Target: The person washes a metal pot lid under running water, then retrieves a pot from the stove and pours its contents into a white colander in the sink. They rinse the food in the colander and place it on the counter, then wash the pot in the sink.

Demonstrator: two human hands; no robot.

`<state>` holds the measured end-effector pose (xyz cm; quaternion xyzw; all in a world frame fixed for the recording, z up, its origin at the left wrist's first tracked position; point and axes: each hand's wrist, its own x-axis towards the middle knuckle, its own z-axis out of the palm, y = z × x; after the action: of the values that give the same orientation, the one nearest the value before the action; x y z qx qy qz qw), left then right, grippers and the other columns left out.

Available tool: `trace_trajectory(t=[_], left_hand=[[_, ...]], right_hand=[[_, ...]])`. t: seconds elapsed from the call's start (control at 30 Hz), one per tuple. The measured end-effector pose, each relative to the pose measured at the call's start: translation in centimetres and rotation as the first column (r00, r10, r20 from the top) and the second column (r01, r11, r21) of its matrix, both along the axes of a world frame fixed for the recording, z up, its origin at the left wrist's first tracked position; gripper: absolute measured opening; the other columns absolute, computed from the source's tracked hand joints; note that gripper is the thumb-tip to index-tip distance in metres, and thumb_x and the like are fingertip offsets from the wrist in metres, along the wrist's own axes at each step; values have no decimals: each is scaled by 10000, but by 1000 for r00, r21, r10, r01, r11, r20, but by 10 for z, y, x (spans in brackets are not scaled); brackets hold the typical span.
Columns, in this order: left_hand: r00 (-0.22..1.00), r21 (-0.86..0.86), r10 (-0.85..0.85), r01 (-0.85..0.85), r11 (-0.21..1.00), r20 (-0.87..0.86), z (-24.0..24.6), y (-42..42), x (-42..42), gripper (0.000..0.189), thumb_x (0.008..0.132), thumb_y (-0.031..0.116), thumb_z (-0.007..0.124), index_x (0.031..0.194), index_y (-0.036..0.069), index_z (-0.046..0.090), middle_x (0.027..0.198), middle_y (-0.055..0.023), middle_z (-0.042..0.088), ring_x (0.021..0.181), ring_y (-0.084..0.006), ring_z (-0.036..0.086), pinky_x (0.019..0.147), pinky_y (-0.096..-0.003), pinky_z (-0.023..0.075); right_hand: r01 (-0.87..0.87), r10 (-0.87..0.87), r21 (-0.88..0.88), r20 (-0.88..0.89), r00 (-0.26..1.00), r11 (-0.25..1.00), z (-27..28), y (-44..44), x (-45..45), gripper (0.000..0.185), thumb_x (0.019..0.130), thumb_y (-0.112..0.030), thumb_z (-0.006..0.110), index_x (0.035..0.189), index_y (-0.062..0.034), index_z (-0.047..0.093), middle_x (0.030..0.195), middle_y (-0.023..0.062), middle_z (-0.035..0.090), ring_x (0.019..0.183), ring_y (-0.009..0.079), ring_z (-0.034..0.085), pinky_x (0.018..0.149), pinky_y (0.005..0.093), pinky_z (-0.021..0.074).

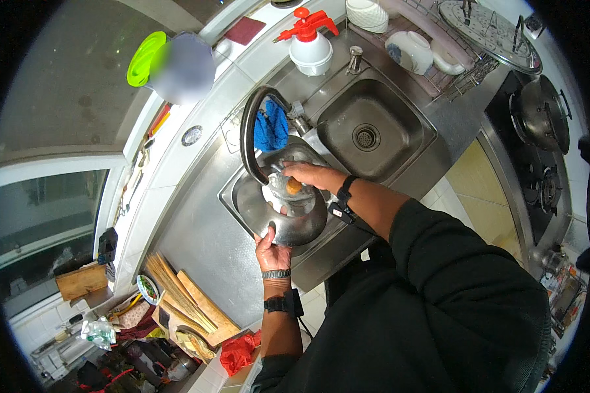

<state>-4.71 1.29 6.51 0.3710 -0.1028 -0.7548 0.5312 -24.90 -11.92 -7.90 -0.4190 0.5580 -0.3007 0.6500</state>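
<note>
A shiny metal pot or bowl [302, 231] is tilted over the left basin [231, 196] of a steel double sink, below the curved faucet [248, 132]. My left hand [271, 248] grips its lower rim, the thumb on the outer metal and a fingertip showing at the opening. Near the faucet's mouth, my right hand [302, 173] reaches over the opening, its fingers closed around a small grey thing, perhaps a handle or the faucet end; this is partly hidden. An orange-brown round thing [293, 185] lies just under that hand; its kind is unclear.
A blue cloth [272, 126] hangs behind the faucet. The right basin [373, 118] adjoins. A white spray bottle with a red pump [310, 49] stands behind, a dish rack [423, 83] with bowls at the upper right. Cutting boards [211, 309] with dry noodles or sticks lie lower left.
</note>
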Motion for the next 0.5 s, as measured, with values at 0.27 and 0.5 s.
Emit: trace_trajectory(t=[0.27, 0.5], left_hand=[[992, 74, 63, -71, 995, 109, -10, -9, -17, 620, 1079, 121, 748, 1648, 132, 502, 1599, -110, 629, 1439, -342, 634, 1189, -558, 544], [985, 134, 121, -137, 981, 120, -46, -2, -13, 521, 1139, 362, 706, 1586, 140, 557, 1530, -106, 678, 1385, -306, 669, 1178, -533, 550]], right_hand=[[-461, 158, -347, -634, 757, 817, 84, 11, 28, 629, 1159, -413, 438, 1625, 2, 515, 1726, 241, 476, 1605, 421, 437, 1351, 531, 322], [-381, 55, -702, -439, 897, 602, 98, 115, 22, 644, 1102, -250, 546, 1670, 45, 464, 1787, 210, 380, 1602, 401, 434, 1330, 574, 329]])
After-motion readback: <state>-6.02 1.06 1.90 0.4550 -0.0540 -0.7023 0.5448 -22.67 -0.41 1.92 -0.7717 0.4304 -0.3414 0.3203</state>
